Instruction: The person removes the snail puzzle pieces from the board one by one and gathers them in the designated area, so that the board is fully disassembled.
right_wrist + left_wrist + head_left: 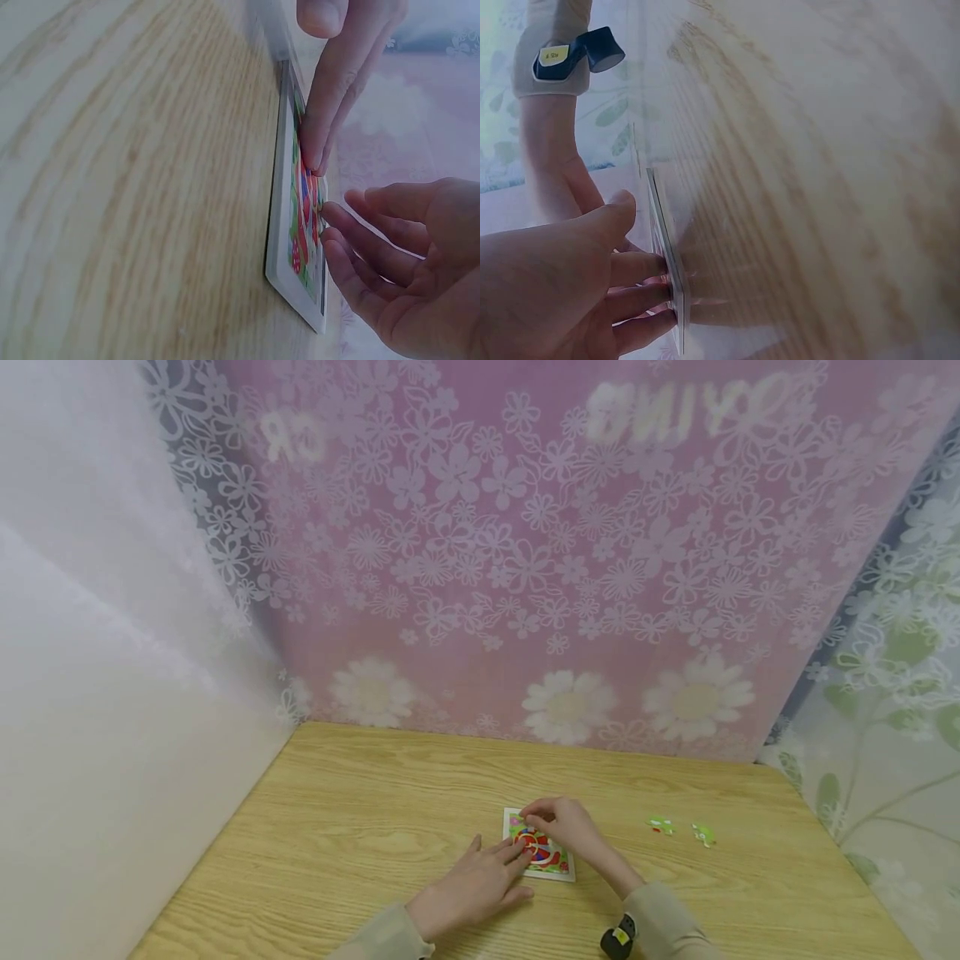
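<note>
A small jigsaw puzzle board with a white border and a bright red, blue and green picture lies flat on the table. My left hand rests on its left part, fingers straight and fingertips pressing the picture. In the left wrist view, the fingers of my left hand reach over the board's edge. At the board's far right side, my right hand bends over the picture. In the right wrist view, thumb and forefinger of my right hand pinch a small puzzle piece at the board's surface, mostly hidden by the fingertips.
Two loose green puzzle pieces lie right of the board, one with a red spot and another farther right. A black wrist device sits at the right sleeve. A pink flowered curtain hangs behind the wooden table.
</note>
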The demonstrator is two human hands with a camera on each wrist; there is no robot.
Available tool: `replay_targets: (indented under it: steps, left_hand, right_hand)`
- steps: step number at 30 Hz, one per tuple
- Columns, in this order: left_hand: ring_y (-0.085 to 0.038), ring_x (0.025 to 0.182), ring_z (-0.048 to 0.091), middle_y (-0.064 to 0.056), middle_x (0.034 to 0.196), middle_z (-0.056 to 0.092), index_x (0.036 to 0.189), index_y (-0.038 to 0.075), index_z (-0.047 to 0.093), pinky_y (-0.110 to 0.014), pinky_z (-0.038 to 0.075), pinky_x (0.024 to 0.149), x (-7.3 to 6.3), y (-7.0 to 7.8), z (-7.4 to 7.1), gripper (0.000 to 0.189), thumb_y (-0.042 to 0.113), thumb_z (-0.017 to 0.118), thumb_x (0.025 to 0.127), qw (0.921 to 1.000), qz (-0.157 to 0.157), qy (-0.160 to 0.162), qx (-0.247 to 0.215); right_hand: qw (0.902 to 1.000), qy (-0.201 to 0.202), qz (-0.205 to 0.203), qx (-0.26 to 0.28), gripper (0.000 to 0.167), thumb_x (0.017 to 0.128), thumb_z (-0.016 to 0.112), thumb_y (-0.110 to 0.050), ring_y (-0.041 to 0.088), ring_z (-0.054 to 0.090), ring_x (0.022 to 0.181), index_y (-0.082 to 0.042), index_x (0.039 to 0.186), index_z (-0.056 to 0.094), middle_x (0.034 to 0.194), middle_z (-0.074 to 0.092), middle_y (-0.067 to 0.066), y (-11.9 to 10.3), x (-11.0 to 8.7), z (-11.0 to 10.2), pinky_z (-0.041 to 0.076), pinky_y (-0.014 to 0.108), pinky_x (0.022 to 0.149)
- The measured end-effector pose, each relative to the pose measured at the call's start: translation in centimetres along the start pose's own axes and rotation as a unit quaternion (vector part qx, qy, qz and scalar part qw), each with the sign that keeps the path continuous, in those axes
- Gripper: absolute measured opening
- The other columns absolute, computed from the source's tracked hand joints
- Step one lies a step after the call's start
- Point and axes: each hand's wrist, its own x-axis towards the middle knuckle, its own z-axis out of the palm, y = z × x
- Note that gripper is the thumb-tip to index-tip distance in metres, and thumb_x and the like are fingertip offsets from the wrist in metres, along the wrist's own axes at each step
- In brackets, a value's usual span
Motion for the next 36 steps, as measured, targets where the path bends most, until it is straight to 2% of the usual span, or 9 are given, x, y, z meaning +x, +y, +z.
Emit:
replay_targets:
  steps: [9, 18, 26, 31, 36]
  left_hand:
    - [-0.018, 0.139, 0.049, -0.002, 0.152, 0.050, 0.147, 0.016, 0.054, -0.059, 0.047, 0.103, 0.10, 0.00, 0.12, 0.059, 0.055, 0.043, 0.104, 0.9998, 0.009, 0.011, 0.017]
    - [-0.017, 0.139, 0.049, -0.002, 0.152, 0.051, 0.147, 0.017, 0.055, -0.059, 0.048, 0.102, 0.13, -0.08, 0.12, 0.059, 0.056, 0.044, 0.103, 0.9997, 0.004, 0.012, 0.020]
    - [-0.017, 0.138, 0.050, -0.002, 0.151, 0.052, 0.146, 0.017, 0.056, -0.059, 0.048, 0.102, 0.06, -0.09, -0.01, 0.059, 0.056, 0.044, 0.103, 0.9997, 0.006, 0.016, 0.017]
    - [-0.017, 0.139, 0.050, -0.002, 0.151, 0.051, 0.147, 0.017, 0.056, -0.060, 0.047, 0.102, 0.06, -0.13, -0.17, 0.059, 0.056, 0.045, 0.103, 0.9998, 0.007, 0.011, 0.012]
    - [-0.017, 0.139, 0.050, -0.002, 0.152, 0.051, 0.147, 0.017, 0.055, -0.060, 0.047, 0.102, 0.07, -0.14, -0.21, 0.060, 0.055, 0.045, 0.103, 0.9999, 0.008, 0.010, 0.011]
  right_hand:
    - [0.9999, -0.005, 0.008, -0.010, 0.019, 0.099, 0.066, -0.022, 0.014, 0.067, 0.083, -0.011, 0.111, 0.076, 0.097, 0.076, 0.000, -0.07, 0.14, 0.33, 0.055, 0.030, 0.068]
    - [0.9999, -0.002, 0.010, -0.013, 0.018, 0.098, 0.068, -0.020, 0.018, 0.068, 0.084, -0.010, 0.110, 0.076, 0.099, 0.076, 0.003, -0.47, 0.03, 0.37, 0.056, 0.034, 0.068]
    - [0.9991, 0.033, 0.025, 0.002, 0.016, 0.098, 0.066, -0.012, 0.021, 0.069, 0.086, -0.009, 0.111, 0.076, 0.107, 0.074, 0.008, -0.65, 0.17, 0.24, 0.056, 0.031, 0.065]
    - [0.9985, 0.031, 0.027, -0.036, 0.016, 0.097, 0.068, -0.009, 0.021, 0.068, 0.088, -0.007, 0.110, 0.077, 0.107, 0.072, 0.008, -0.38, 0.51, 0.43, 0.057, 0.035, 0.069]
    - [0.9970, 0.014, -0.007, -0.076, 0.017, 0.096, 0.068, -0.008, 0.029, 0.066, 0.093, -0.003, 0.109, 0.077, 0.107, 0.070, 0.012, -0.44, 0.78, 0.44, 0.057, 0.045, 0.076]
